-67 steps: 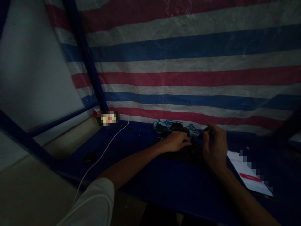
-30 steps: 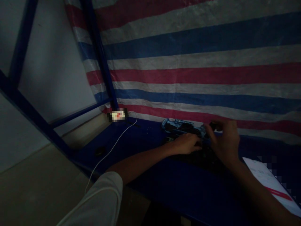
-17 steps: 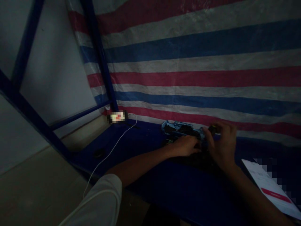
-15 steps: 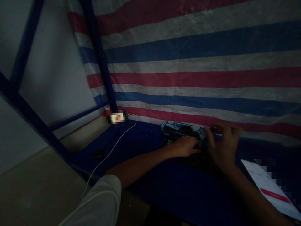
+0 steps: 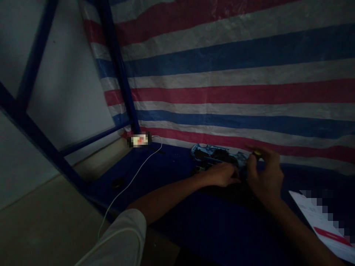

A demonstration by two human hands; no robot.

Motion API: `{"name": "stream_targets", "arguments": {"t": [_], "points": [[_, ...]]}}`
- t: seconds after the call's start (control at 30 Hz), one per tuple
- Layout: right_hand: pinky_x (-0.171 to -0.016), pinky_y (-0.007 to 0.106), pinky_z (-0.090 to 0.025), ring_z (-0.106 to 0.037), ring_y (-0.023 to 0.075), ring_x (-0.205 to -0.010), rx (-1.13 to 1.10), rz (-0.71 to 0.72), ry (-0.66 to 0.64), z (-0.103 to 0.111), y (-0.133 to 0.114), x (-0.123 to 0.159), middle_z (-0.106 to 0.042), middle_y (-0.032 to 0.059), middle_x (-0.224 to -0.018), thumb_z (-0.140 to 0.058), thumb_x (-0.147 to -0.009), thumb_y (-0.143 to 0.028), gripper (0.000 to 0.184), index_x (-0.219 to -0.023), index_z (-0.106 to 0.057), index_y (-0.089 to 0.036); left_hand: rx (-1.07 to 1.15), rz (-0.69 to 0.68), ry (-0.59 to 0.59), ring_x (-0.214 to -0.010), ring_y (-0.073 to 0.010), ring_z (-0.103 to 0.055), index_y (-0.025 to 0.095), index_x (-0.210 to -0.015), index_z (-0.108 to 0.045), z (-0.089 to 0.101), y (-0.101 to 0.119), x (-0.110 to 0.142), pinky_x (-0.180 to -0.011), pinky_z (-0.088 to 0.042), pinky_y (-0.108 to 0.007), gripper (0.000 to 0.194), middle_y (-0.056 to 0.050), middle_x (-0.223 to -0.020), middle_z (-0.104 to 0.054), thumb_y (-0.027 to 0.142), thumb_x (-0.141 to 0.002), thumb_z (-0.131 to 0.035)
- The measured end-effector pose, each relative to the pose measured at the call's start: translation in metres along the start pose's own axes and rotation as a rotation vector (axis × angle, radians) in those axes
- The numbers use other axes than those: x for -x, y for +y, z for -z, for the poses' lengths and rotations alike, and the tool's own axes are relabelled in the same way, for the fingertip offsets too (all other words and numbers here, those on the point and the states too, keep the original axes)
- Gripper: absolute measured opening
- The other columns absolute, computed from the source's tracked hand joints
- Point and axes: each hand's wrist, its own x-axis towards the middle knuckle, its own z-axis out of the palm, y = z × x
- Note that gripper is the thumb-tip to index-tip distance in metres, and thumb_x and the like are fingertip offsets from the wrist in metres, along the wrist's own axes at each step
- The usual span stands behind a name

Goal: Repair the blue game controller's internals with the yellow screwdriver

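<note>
A light-blue plastic shell (image 5: 205, 150), which looks like a toy car body with its hollow side showing, lies near the back of the blue table. In front of it is a dark chassis-like part (image 5: 201, 168), mostly hidden by my arm and deep shadow. My left hand (image 5: 223, 174) presses on this dark part with its fingers bent down. Close on its right, my right hand (image 5: 264, 173) is raised, thumb and fingers closed around a yellow-and-black screwdriver-like handle (image 5: 257, 153). The handle's lower end is lost in the dark.
A white cable (image 5: 133, 175) runs over the table (image 5: 169, 162) from a bright blurred-out device (image 5: 140, 140) at the back left. A small round black object (image 5: 118, 182) lies at the left edge. Printed paper (image 5: 318, 221) lies at right. A striped sheet (image 5: 222, 88) hangs behind.
My right hand has turned slightly around the yellow-and-black handle, so more of the handle shows. My left hand stays on the dark part. The whole view has shifted slightly.
</note>
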Motion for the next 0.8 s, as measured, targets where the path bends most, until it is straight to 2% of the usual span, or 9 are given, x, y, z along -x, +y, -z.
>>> {"name": "stream_targets", "arguments": {"t": [0.1, 0.23, 0.3, 0.37, 0.47, 0.57, 0.7, 0.8], "points": [[-0.087, 0.049, -0.05, -0.063, 0.0304, -0.102, -0.043, 0.054, -0.032, 0.0011, 0.0, -0.0012, -0.067, 0.0158, -0.115, -0.04, -0.1, -0.029, 0.034, -0.123, -0.063, -0.02, -0.03, -0.029, 0.004, -0.111, -0.0264, -0.068, 0.014, -0.109, -0.07, -0.0019, 0.0003, -0.0008, -0.091, -0.049, -0.033, 0.023, -0.011, -0.117, -0.073, 0.035, -0.099, -0.065], [-0.087, 0.048, -0.05, -0.058, 0.0312, -0.106, 0.039, 0.146, 0.03, 0.0006, 0.0028, -0.0041, -0.063, 0.0145, -0.109, -0.055, -0.097, -0.039, 0.026, -0.11, -0.068, -0.021, -0.1, -0.063, 0.03, -0.115, -0.027, -0.066, 0.013, -0.108, -0.07, -0.0053, -0.0006, -0.0015, -0.098, -0.049, -0.034, 0.026, -0.013, -0.117, -0.071, 0.036, -0.1, -0.062], [-0.084, 0.045, -0.05, -0.057, 0.0297, -0.1, 0.073, 0.155, 0.055, 0.0002, 0.003, -0.0049, -0.062, 0.0128, -0.102, -0.06, -0.095, -0.041, 0.027, -0.111, -0.069, -0.021, -0.119, -0.049, 0.037, -0.115, -0.0272, -0.065, 0.014, -0.11, -0.068, -0.0067, -0.0015, -0.0015, -0.098, -0.049, -0.035, 0.028, -0.013, -0.118, -0.07, 0.039, -0.1, -0.062], [-0.085, 0.046, -0.05, -0.057, 0.0287, -0.096, 0.072, 0.154, 0.058, 0.0, 0.0022, -0.0046, -0.064, 0.0124, -0.1, -0.056, -0.097, -0.037, 0.03, -0.12, -0.066, -0.019, -0.111, -0.035, 0.04, -0.115, -0.0274, -0.065, 0.015, -0.113, -0.067, -0.0071, -0.0019, -0.0012, -0.098, -0.05, -0.036, 0.029, -0.013, -0.118, -0.068, 0.04, -0.1, -0.062], [-0.091, 0.05, -0.048, -0.06, 0.0304, -0.102, 0.046, 0.12, 0.06, 0.0001, 0.001, -0.0027, -0.067, 0.0153, -0.109, -0.05, -0.099, -0.031, 0.036, -0.13, -0.059, -0.017, -0.084, -0.048, 0.049, -0.118, -0.0276, -0.063, 0.016, -0.115, -0.065, -0.0053, -0.0006, 0.0004, -0.1, -0.049, -0.037, 0.025, -0.012, -0.122, -0.066, 0.035, -0.1, -0.063], [-0.093, 0.051, -0.048, -0.06, 0.0319, -0.107, 0.047, 0.087, 0.037, 0.0002, 0.0019, -0.0007, -0.068, 0.0165, -0.115, -0.048, -0.097, -0.028, 0.032, -0.124, -0.062, -0.016, -0.057, -0.086, 0.032, -0.122, -0.0274, -0.062, 0.015, -0.118, -0.063, -0.0017, 0.0026, 0.0024, -0.102, -0.049, -0.037, 0.022, -0.012, -0.126, -0.066, 0.027, -0.1, -0.061], [-0.095, 0.051, -0.047, -0.059, 0.0304, -0.106, 0.057, 0.121, 0.008, 0.0004, 0.0039, -0.0006, -0.07, 0.0141, -0.112, -0.046, -0.098, -0.027, 0.03, -0.12, -0.065, -0.017, -0.011, -0.082, 0.015, -0.122, -0.0282, -0.064, 0.015, -0.121, -0.062, 0.0, 0.0045, 0.0026, -0.1, -0.052, -0.039, 0.023, -0.013, -0.13, -0.067, 0.023, -0.1, -0.059], [-0.096, 0.051, -0.046, -0.059, 0.0311, -0.108, 0.061, 0.166, 0.038, 0.0006, 0.0043, -0.0022, -0.068, 0.0145, -0.112, -0.058, -0.097, -0.036, 0.028, -0.117, -0.065, -0.018, -0.008, -0.101, 0.018, -0.123, -0.0291, -0.064, 0.015, -0.119, -0.063, -0.0017, 0.0029, 0.0007, -0.101, -0.052, -0.039, 0.022, -0.013, -0.13, -0.067, 0.022, -0.099, -0.059]]}}
